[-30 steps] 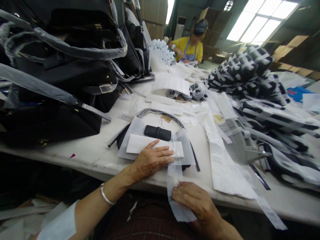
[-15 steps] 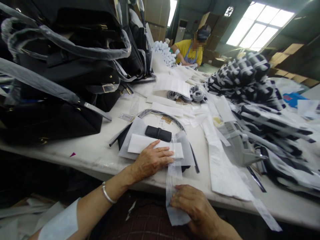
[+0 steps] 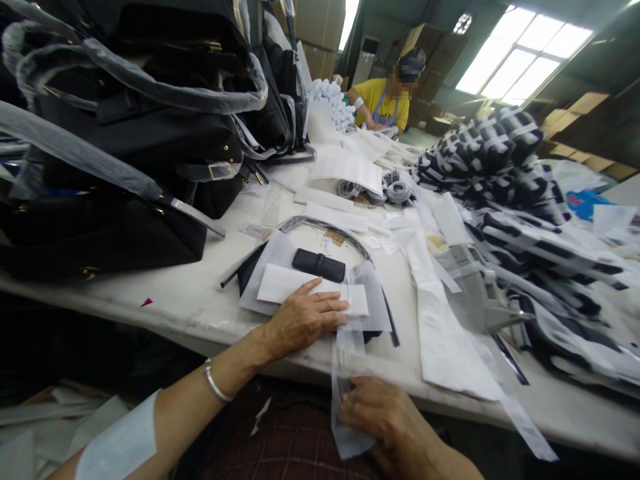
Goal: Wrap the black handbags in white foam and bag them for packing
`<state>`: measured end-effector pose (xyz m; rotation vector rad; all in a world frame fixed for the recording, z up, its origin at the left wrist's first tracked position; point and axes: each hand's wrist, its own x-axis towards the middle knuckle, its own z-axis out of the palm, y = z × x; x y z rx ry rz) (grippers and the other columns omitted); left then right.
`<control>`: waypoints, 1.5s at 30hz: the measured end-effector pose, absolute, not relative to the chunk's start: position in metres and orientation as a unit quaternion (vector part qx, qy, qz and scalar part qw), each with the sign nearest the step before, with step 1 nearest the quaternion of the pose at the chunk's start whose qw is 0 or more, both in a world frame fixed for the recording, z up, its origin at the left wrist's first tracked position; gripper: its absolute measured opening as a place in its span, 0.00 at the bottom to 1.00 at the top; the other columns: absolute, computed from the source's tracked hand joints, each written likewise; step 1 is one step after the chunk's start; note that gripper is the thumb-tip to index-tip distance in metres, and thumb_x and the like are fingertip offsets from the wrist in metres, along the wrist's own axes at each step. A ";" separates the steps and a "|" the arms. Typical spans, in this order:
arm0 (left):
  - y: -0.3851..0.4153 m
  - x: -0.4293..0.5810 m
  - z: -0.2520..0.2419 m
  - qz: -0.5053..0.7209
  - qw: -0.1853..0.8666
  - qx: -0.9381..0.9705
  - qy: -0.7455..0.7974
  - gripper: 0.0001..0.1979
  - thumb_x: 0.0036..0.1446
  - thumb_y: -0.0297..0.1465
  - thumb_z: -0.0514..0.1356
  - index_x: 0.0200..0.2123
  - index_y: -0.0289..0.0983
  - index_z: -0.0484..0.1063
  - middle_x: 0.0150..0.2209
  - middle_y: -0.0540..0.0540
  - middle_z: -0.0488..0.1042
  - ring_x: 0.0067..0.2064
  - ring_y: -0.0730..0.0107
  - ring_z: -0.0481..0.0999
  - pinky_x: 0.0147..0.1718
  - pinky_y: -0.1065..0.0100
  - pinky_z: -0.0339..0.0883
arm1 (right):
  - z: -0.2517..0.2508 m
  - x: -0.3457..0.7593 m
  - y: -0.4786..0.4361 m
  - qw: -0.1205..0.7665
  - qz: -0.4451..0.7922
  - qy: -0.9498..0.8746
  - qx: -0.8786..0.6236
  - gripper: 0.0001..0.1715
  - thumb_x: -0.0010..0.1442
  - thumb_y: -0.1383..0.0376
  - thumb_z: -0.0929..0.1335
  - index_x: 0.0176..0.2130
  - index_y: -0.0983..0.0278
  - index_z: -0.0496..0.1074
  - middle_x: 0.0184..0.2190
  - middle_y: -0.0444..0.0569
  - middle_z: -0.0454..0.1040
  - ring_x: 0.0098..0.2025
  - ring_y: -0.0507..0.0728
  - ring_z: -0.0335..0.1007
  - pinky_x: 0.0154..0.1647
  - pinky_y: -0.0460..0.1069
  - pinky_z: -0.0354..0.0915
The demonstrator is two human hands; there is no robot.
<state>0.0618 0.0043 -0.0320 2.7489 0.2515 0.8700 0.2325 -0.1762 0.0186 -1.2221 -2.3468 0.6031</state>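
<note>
My left hand (image 3: 305, 319) lies flat with fingers stretched out, pressing on a folded white strip of padding (image 3: 280, 285). Beneath that strip is a thin grey-white tissue sheet (image 3: 273, 248), over a black item whose handle (image 3: 345, 231), wrapped in clear film, arches behind. Just beyond my fingers rests a small black leather piece with a band round its middle (image 3: 319, 265). A translucent paper strip (image 3: 351, 341) runs over the padding and hangs past the table edge. Low in front of the edge, my right hand (image 3: 383, 417) has its fingers closed on the strip's hanging end.
Black handbags (image 3: 125, 227) with wrapped handles are piled at left. A grey tape dispenser (image 3: 467, 287) stands right of the work, beside long white sheets (image 3: 445, 340) and stacked wrapped black pieces (image 3: 545, 253). Grey coils (image 3: 399, 191) lie behind. A person in yellow (image 3: 373, 100) works across the table.
My right hand has shifted slightly down, keeping hold of the strip's end. My left hand stays on the padding. The whole view has moved a little.
</note>
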 end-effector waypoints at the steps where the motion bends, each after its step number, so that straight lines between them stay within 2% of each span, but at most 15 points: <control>1: 0.004 0.062 -0.032 0.299 0.126 0.942 0.085 0.10 0.70 0.34 0.52 0.46 0.43 0.74 0.55 0.52 0.75 0.60 0.69 0.71 0.68 0.53 0.40 | 0.031 0.234 -0.173 0.216 0.243 -0.842 -0.430 0.13 0.67 0.68 0.61 0.36 0.60 0.74 0.27 0.45 0.78 0.31 0.53 0.75 0.43 0.48 0.72; 4: 0.004 0.061 -0.032 0.300 0.131 0.941 0.084 0.10 0.71 0.33 0.52 0.46 0.43 0.73 0.56 0.52 0.75 0.60 0.68 0.71 0.68 0.53 0.40 | 0.072 0.241 -0.152 0.288 0.282 -0.809 -0.427 0.07 0.67 0.63 0.67 0.40 0.58 0.76 0.31 0.44 0.81 0.33 0.53 0.78 0.40 0.46 0.74; 6: 0.004 0.061 -0.032 0.300 0.127 0.941 0.085 0.10 0.71 0.32 0.52 0.47 0.43 0.73 0.56 0.51 0.75 0.60 0.67 0.70 0.68 0.52 0.40 | 0.090 0.245 -0.129 0.346 0.267 -0.775 -0.456 0.10 0.69 0.62 0.65 0.41 0.59 0.77 0.35 0.46 0.82 0.37 0.54 0.79 0.40 0.47 0.75; 8: 0.004 0.061 -0.030 0.302 0.123 0.941 0.086 0.11 0.71 0.31 0.51 0.48 0.43 0.73 0.55 0.51 0.76 0.60 0.66 0.70 0.68 0.52 0.41 | 0.094 0.249 -0.104 0.362 0.228 -0.761 -0.488 0.13 0.70 0.64 0.64 0.43 0.59 0.78 0.39 0.46 0.82 0.42 0.55 0.79 0.44 0.48 0.75; 11: 0.003 0.061 -0.028 0.294 0.122 0.944 0.090 0.12 0.71 0.31 0.51 0.51 0.43 0.72 0.56 0.51 0.75 0.61 0.67 0.69 0.68 0.52 0.40 | 0.075 0.255 -0.079 0.295 0.180 -0.785 -0.515 0.13 0.69 0.66 0.64 0.46 0.59 0.77 0.44 0.46 0.81 0.47 0.54 0.78 0.49 0.49 0.73; 15: 0.001 0.061 -0.027 0.293 0.120 0.945 0.087 0.11 0.71 0.31 0.51 0.51 0.42 0.72 0.57 0.51 0.74 0.61 0.67 0.69 0.68 0.53 0.40 | 0.046 0.265 -0.078 0.197 0.139 -0.816 -0.526 0.13 0.69 0.65 0.64 0.40 0.60 0.78 0.39 0.47 0.82 0.45 0.56 0.78 0.51 0.51 0.73; 19: 0.000 0.062 -0.030 0.305 0.135 0.938 0.098 0.08 0.70 0.30 0.54 0.45 0.40 0.73 0.55 0.52 0.76 0.61 0.68 0.70 0.68 0.55 0.40 | 0.033 0.274 -0.093 0.231 0.123 -0.820 -0.509 0.10 0.67 0.67 0.66 0.39 0.61 0.78 0.40 0.48 0.82 0.46 0.55 0.78 0.56 0.53 0.70; 25: 0.001 0.060 -0.028 0.295 0.164 0.937 0.092 0.07 0.69 0.31 0.54 0.43 0.41 0.73 0.54 0.50 0.76 0.61 0.66 0.70 0.68 0.54 0.40 | 0.017 0.279 -0.107 0.252 0.075 -0.849 -0.459 0.10 0.65 0.71 0.68 0.47 0.63 0.75 0.44 0.49 0.80 0.53 0.56 0.74 0.63 0.55 0.66; 32: -0.001 0.062 -0.007 0.258 0.250 0.924 0.133 0.11 0.69 0.33 0.52 0.45 0.40 0.74 0.51 0.48 0.79 0.59 0.64 0.72 0.66 0.51 0.46 | 0.011 0.266 -0.114 0.242 0.017 -0.849 -0.469 0.08 0.65 0.72 0.67 0.44 0.65 0.74 0.40 0.50 0.80 0.53 0.59 0.73 0.60 0.56 0.69; 34: -0.005 0.066 -0.006 0.265 0.250 0.916 0.165 0.10 0.67 0.36 0.56 0.42 0.39 0.75 0.48 0.46 0.80 0.57 0.62 0.74 0.65 0.50 0.48 | 0.008 0.263 -0.114 0.244 0.002 -0.842 -0.482 0.07 0.65 0.72 0.67 0.43 0.64 0.74 0.39 0.51 0.79 0.53 0.59 0.73 0.59 0.57 0.69; 37: -0.009 0.070 -0.009 0.288 0.222 0.914 0.182 0.08 0.60 0.37 0.63 0.38 0.39 0.75 0.44 0.46 0.81 0.56 0.61 0.75 0.65 0.50 0.49 | 0.005 0.259 -0.114 0.247 -0.009 -0.831 -0.498 0.06 0.66 0.71 0.66 0.40 0.63 0.73 0.38 0.51 0.78 0.52 0.58 0.74 0.59 0.57 0.69; 42: -0.012 0.071 -0.021 0.305 0.148 0.925 0.172 0.14 0.56 0.33 0.64 0.46 0.38 0.73 0.45 0.44 0.80 0.56 0.62 0.74 0.66 0.52 0.49 | 0.003 0.254 -0.112 0.216 -0.075 -0.825 -0.516 0.05 0.65 0.70 0.67 0.37 0.62 0.72 0.38 0.53 0.77 0.47 0.59 0.74 0.52 0.55 0.71; 45: -0.013 0.072 -0.028 0.312 0.107 0.930 0.163 0.15 0.57 0.30 0.62 0.48 0.37 0.71 0.47 0.44 0.79 0.57 0.62 0.74 0.66 0.51 0.47 | 0.000 0.251 -0.110 0.198 -0.129 -0.828 -0.509 0.08 0.65 0.71 0.65 0.33 0.62 0.71 0.35 0.52 0.76 0.43 0.59 0.74 0.49 0.54 0.72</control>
